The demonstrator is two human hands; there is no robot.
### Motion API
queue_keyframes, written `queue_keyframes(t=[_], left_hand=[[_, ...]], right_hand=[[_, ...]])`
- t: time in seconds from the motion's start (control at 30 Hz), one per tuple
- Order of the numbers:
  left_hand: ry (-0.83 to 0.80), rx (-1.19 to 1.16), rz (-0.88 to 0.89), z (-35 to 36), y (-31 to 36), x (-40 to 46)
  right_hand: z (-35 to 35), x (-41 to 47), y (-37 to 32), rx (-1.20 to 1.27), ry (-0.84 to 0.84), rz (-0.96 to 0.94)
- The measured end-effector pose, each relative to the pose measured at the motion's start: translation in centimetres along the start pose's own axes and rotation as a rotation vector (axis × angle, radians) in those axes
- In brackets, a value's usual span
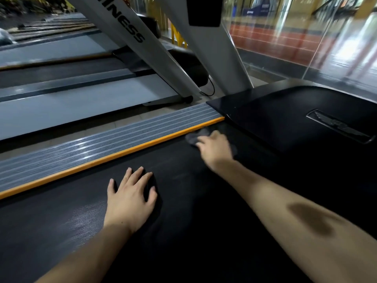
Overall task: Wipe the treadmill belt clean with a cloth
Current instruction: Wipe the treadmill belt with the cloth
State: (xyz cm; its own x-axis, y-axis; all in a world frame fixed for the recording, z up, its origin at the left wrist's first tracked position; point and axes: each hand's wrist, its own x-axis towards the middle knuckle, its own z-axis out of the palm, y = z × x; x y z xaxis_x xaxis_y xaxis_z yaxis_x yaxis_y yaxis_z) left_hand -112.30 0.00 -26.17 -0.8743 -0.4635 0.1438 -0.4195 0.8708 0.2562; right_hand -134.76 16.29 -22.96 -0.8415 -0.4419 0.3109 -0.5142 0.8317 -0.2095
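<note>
The black treadmill belt fills the lower middle of the view. My right hand reaches to the belt's far end and presses a dark grey cloth onto it, close to the orange strip and just short of the black motor cover. The hand is blurred, and most of the cloth lies hidden under it. My left hand lies flat on the belt nearer to me, fingers spread and holding nothing.
An orange strip and a ribbed grey side rail run along the belt's left edge. A white upright rises beyond the rail. Another treadmill stands on the left. A glass wall is at the right.
</note>
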Motion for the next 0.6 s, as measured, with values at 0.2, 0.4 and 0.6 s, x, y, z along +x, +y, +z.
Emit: queue_keyframes(t=[0.2,0.4,0.6], left_hand=[[0.015,0.015,0.019,0.0,-0.3,-0.2],[-0.005,0.002,0.006,0.1,0.0,0.1],[0.028,0.004,0.02,0.2,-0.2,0.2]], right_hand=[[0.4,-1.2,0.9,0.005,0.0,-0.217],[-1.0,1.5,7.4,-0.092,0.053,0.153],[1.5,-4.7,-4.7,0.05,-0.001,-0.193]])
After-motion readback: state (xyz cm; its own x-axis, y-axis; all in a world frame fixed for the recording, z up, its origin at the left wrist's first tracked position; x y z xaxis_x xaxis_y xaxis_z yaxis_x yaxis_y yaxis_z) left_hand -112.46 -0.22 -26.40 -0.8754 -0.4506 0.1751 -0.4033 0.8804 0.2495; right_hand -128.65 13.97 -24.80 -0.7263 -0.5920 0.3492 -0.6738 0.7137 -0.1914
